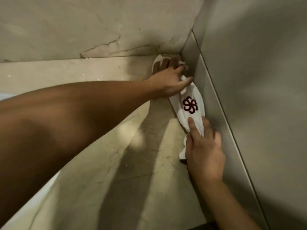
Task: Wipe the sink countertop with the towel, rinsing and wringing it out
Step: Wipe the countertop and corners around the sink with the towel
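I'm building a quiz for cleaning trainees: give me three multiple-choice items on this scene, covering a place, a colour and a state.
1. Where does the white cloth towel lie?
A. in the corner along the grey metal side panel
B. in a basin
C. on a rail

2. What colour is the towel's flower-like logo?
A. blue
B. dark red
C. green

3. What is the right hand doing?
A. hanging idle
B. turning a tap
C. gripping the towel's near end

Answers: 1 A, it stretches along the panel on the beige marble countertop; 2 B, maroon loops show; 3 C, fingers curl round the cloth while the left hand holds the far end.
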The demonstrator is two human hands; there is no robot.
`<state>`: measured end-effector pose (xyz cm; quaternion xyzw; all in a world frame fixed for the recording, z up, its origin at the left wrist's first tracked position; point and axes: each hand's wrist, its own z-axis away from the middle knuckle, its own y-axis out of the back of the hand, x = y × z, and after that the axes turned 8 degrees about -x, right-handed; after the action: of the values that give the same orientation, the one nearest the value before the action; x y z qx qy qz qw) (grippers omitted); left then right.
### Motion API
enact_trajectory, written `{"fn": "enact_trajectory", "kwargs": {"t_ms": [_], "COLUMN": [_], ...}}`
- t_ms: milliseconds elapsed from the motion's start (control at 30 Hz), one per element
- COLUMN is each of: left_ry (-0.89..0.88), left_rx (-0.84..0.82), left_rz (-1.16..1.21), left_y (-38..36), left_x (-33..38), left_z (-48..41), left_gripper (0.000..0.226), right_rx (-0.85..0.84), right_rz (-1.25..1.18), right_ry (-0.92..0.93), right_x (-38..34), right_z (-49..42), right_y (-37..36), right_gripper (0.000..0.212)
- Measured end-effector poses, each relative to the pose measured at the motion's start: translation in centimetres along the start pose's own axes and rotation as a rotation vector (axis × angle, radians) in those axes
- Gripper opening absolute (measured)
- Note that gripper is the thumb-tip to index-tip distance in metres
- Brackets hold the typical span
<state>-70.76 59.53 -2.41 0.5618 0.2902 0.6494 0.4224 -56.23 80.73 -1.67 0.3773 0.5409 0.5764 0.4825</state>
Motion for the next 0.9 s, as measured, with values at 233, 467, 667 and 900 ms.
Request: {"fn": "enact_trajectory", "kwargs": {"t_ms": [233, 467, 667, 900], "left_ry": [-0.053, -0.088, -0.086, 0.035], "left_rx": [-0.037, -0.070, -0.037, 0.234], "left_rz": [-0.096, -0.139, -0.232, 0.251], "left_y": [0.1, 1.9, 3.0, 3.0], "left_x": [-1.4, -6.2, -12.9, -13.1], "left_z": [2.8, 10.3, 19.0, 24.8], "left_gripper": [0.059, 0.057, 0.069, 0.048], "right_rx": [-0.056, -0.183, -0.338, -0.418], "right_rz": [-0.009, -0.138, -0.276, -0.403], "right_ry": [-0.006, 0.057, 0.161, 0.241], "right_x": [-2.7, -13.9, -24.2, -19.1], "right_z": [3.6, 9.9, 14.8, 10.7], "right_y": [-0.7, -2.3, -3.1, 3.0], "right_gripper": [0.055, 0.056, 0.070, 0.062]}}
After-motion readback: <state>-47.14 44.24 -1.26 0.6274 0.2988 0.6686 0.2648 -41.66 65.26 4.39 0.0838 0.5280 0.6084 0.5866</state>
